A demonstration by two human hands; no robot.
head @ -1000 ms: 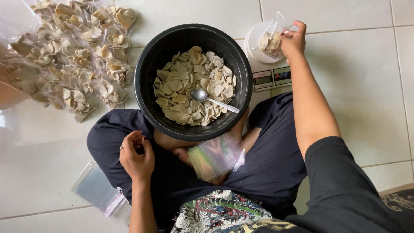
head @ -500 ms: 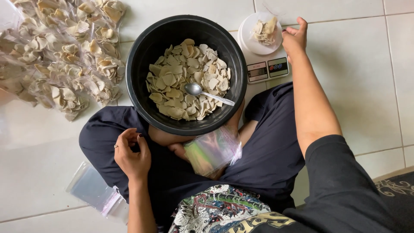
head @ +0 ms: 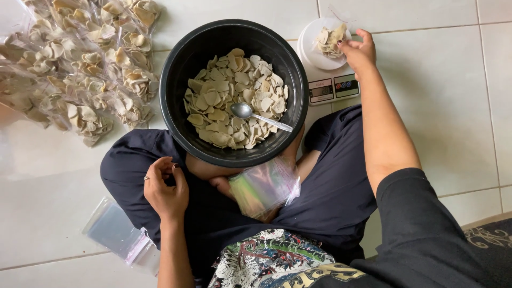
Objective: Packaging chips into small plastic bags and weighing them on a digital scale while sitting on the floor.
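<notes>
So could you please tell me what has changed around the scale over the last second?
The right hand set the small bag of chips down on the scale, let go for a moment, and has now come back to touch it. The left hand stayed on the lap; the spoon stayed in the black bowl.

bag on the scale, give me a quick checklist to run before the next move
1. Small clear bag of chips sits on the white scale pan: ok.
2. Right hand off the bag for a true reading: not ok, fingertips touch its edge.
3. Scale display readable: cannot tell, too small.
4. Spoon within reach for topping up: ok, lying on the chips in the black bowl.
5. Left hand free: ok, resting on the lap, holding nothing.
6. Empty bags ready: ok, a shiny stack lies in the lap.
</notes>
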